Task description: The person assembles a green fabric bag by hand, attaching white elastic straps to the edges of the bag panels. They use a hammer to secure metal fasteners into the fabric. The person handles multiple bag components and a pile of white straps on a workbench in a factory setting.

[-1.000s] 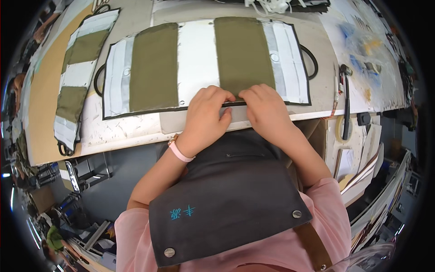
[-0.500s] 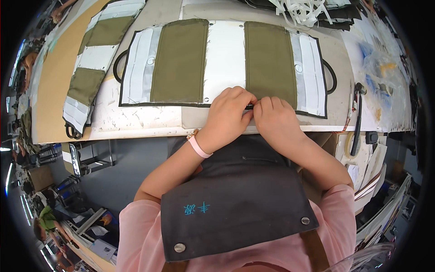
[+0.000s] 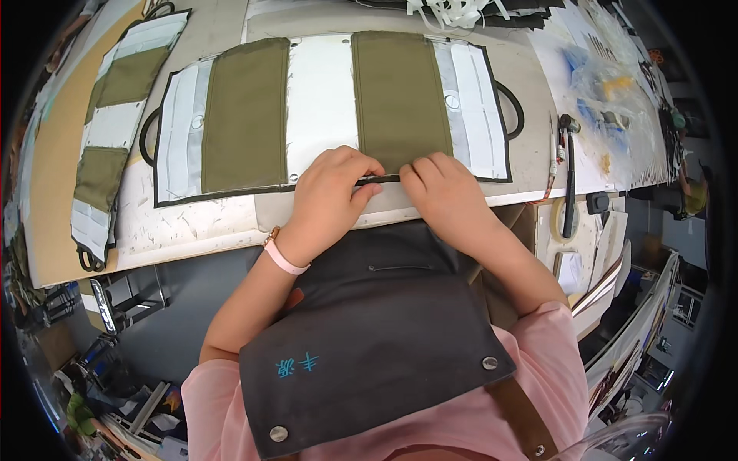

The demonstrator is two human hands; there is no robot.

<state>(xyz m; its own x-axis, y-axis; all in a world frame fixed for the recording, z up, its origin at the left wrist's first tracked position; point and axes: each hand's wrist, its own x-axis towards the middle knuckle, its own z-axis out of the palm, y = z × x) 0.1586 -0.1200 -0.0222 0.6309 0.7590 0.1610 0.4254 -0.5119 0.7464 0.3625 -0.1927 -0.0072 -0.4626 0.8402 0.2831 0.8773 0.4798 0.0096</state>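
A wide fabric panel (image 3: pixel 321 100) lies flat on the workbench, white in the middle with two olive patches, pale pocketed ends, dark binding round its edge and a black loop handle at each end. My left hand (image 3: pixel 332 192) is at the near edge, thumb below and index finger above the dark binding. Just to its right, my right hand (image 3: pixel 447 196) has its fingers curled over the same edge, thumb hidden. A short stretch of binding shows between the hands. Their grip covers the rest of the edge there.
A second, similar panel (image 3: pixel 127 73) lies at the left of the bench. To the right are a hammer (image 3: pixel 570 154), a pen-like tool (image 3: pixel 553 154) and clear plastic bags (image 3: pixel 607 100). White strips (image 3: pixel 453 11) are heaped at the back, and a tape roll (image 3: pixel 559 220) sits below the bench edge.
My hands have moved apart along the near edge, where they were almost touching. The whole view has shifted, so the bench and panel appear farther left and slightly tilted.
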